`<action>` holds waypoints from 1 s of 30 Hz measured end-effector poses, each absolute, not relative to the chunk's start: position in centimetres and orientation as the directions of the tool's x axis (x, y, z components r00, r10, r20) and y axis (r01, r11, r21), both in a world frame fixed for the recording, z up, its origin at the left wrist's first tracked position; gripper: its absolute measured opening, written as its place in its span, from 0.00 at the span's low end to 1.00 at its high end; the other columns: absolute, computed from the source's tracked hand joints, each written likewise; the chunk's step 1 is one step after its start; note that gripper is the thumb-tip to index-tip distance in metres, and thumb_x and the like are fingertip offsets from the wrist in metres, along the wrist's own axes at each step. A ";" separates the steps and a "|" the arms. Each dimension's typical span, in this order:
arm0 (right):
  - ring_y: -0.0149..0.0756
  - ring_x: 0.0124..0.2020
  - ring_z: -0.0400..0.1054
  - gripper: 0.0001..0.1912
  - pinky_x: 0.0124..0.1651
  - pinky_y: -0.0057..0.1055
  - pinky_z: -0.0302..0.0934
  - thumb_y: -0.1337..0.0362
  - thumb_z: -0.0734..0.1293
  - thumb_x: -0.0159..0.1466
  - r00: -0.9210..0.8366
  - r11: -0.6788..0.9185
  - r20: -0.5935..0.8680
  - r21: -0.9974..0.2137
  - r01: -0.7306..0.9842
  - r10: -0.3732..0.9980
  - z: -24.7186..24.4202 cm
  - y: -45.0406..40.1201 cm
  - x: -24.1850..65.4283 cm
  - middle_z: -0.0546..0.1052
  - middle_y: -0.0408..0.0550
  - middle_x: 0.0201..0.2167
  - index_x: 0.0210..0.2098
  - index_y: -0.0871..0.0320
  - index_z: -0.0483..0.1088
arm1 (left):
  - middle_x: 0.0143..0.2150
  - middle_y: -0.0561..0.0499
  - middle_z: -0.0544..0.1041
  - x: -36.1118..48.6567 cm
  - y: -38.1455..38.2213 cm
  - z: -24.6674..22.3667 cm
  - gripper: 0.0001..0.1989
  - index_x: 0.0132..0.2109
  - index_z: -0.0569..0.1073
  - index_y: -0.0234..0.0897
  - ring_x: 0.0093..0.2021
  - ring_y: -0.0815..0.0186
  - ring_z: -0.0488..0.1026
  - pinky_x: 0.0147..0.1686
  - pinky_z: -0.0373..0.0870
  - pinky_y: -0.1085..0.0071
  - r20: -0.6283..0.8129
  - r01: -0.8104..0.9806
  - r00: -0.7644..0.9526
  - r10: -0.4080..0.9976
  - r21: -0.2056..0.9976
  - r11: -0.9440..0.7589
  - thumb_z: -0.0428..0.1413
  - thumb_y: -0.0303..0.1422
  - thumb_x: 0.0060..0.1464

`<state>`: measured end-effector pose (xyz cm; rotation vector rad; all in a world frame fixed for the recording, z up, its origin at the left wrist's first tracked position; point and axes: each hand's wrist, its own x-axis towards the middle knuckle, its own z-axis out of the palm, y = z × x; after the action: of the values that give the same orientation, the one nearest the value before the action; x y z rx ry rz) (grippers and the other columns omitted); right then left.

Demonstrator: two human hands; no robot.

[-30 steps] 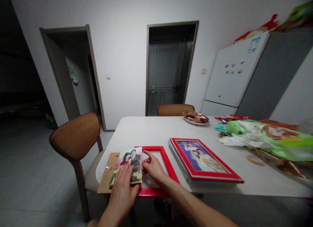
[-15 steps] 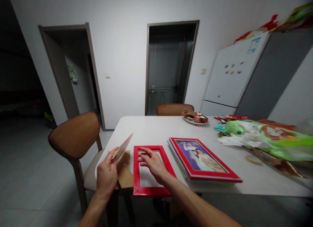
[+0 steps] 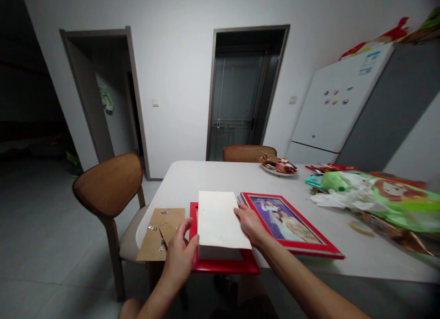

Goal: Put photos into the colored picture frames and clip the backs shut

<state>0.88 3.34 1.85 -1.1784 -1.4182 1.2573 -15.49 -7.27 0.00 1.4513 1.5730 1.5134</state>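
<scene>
A blank white sheet of paper or card [image 3: 220, 218] is held over the red picture frame [image 3: 227, 266], slightly above it and covering most of its opening. My right hand [image 3: 252, 225] grips the sheet's right edge, with the thumb on top. My left hand [image 3: 180, 245] is at the sheet's left edge, thumb and fingers apart; whether the thumb touches the edge is hard to tell. Left of the frame lies a brown backing board [image 3: 149, 245] with small metal clips and a stand piece. To the right, another red frame [image 3: 299, 250] holds a photo of people and rests on a stack.
The white table [image 3: 192, 177] carries a plate of wrapped items [image 3: 279, 165] at the back and a green printed plastic bag [image 3: 402, 204] with crumpled wrapping and a tape roll [image 3: 360, 228] at right. A wooden chair [image 3: 110, 184] stands left, another [image 3: 249, 152] behind.
The sheet, tilted in my left hand at the left before, now lies nearly level over the red frame. My right hand has moved right and taken its edge. The backing board is uncovered.
</scene>
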 end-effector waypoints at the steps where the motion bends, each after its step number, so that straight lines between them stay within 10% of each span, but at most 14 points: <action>1: 0.36 0.26 0.69 0.23 0.26 0.28 0.60 0.69 0.53 0.52 -0.172 0.009 -0.011 -0.993 0.115 0.985 1.7 3.8 1.5 0.75 0.50 0.27 0.47 0.64 0.60 | 0.52 0.42 0.66 -15.5 -7.4 -0.3 0.21 0.49 0.64 0.33 0.53 0.60 0.61 0.52 0.56 0.61 0.324 0.477 -0.242 0.914 0.860 -0.179 0.49 0.31 0.45; 11: 0.34 0.28 0.68 0.25 0.29 0.24 0.59 0.72 0.53 0.48 -0.172 0.112 0.058 -0.939 0.326 0.983 -2.1 5.6 0.8 0.75 0.50 0.30 0.45 0.66 0.65 | 0.56 0.37 0.61 -14.5 -8.0 -1.2 0.22 0.52 0.63 0.28 0.57 0.56 0.55 0.55 0.51 0.60 0.175 0.934 0.013 0.985 0.350 -0.074 0.49 0.28 0.47; 30: 0.35 0.32 0.68 0.20 0.31 0.24 0.58 0.72 0.54 0.49 -0.269 0.146 0.009 -0.857 0.494 0.963 -1.3 4.9 1.8 0.75 0.52 0.31 0.40 0.66 0.67 | 0.56 0.41 0.61 -14.8 -8.3 -0.5 0.20 0.50 0.64 0.33 0.57 0.59 0.55 0.56 0.48 0.61 0.127 0.950 0.052 0.991 0.299 -0.088 0.48 0.29 0.48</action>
<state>1.85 4.90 -1.33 -1.3910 -1.8434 1.0347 -14.76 -8.30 -0.54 2.1769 2.0249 0.4534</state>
